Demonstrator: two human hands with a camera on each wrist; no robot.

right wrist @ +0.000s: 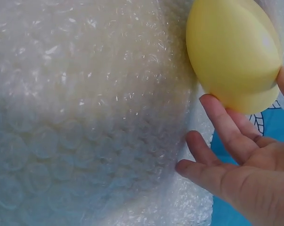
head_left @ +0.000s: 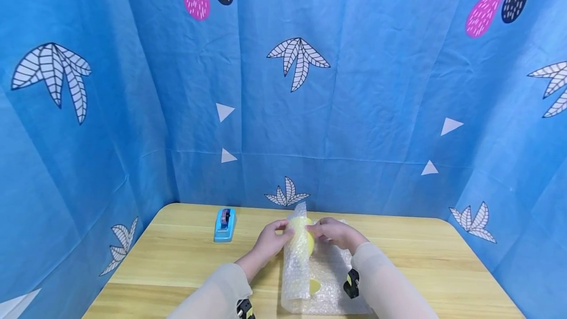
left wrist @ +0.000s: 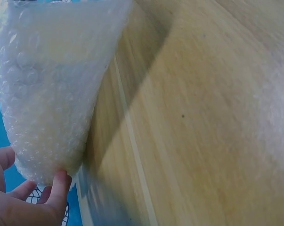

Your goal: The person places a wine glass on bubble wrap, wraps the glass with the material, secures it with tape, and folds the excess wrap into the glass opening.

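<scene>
so the yellow thing (head_left: 311, 246) lies half under bubble wrap (head_left: 296, 267) on the worktop (head_left: 186, 255), long axis roughly front to back, far end between the left hand (head_left: 270, 240) pinching wrap and the right hand (head_left: 338, 234), nearer, gripping its bare side

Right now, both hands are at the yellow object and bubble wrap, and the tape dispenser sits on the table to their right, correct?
No: the head view shows the tape dispenser on the table to the left of the left hand and right hand; both are at the yellow object and bubble wrap.
</scene>
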